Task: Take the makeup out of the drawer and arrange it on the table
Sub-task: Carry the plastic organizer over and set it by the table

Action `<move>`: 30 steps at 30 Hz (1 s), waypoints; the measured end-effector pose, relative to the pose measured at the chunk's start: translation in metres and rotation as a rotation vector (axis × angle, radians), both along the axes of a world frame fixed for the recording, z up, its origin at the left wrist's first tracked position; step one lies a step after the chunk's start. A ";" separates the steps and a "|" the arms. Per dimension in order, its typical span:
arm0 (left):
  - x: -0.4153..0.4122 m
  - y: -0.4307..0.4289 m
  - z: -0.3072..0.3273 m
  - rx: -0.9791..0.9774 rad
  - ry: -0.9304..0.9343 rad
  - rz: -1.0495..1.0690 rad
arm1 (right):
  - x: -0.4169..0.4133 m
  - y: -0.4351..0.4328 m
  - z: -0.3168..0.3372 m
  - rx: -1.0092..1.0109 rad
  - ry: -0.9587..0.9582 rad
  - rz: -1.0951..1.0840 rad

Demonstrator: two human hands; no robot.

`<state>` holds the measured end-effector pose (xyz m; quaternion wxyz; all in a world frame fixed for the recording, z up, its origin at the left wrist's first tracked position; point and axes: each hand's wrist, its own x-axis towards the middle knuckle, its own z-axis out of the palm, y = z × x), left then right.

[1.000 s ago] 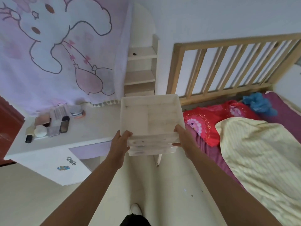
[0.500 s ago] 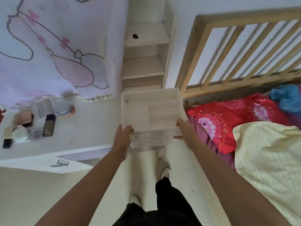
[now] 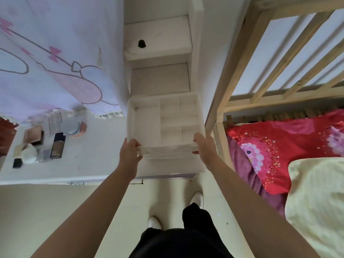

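A white drawer (image 3: 147,125) with inner dividers and nothing in it is held level over the right end of the white table (image 3: 96,149). My left hand (image 3: 129,155) grips its near left corner and my right hand (image 3: 204,148) grips its near right corner. On the table's left part lies the makeup: a dark foundation bottle (image 3: 58,145), a pink compact (image 3: 33,135), a white puff (image 3: 28,154), a small black item (image 3: 17,162) and a round case (image 3: 80,128) under a printed leaflet (image 3: 55,123).
White stepped shelves (image 3: 158,53) rise behind the drawer, with a small black object (image 3: 142,43) on one. A wooden bed frame (image 3: 260,62) with a red pillow (image 3: 279,146) and a yellow blanket (image 3: 316,202) stands right. A cartoon cloth (image 3: 46,53) hangs left.
I have stepped closer to the table. The drawer, held in both hands, has moved forward toward the stepped shelves and now hangs over the table's right end.
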<state>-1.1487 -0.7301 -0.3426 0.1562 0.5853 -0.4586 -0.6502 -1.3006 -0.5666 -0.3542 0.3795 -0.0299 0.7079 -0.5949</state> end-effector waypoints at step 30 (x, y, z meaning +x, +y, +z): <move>0.060 -0.059 -0.003 -1.331 -0.127 -1.052 | 0.123 -0.005 0.015 0.006 -0.221 -0.428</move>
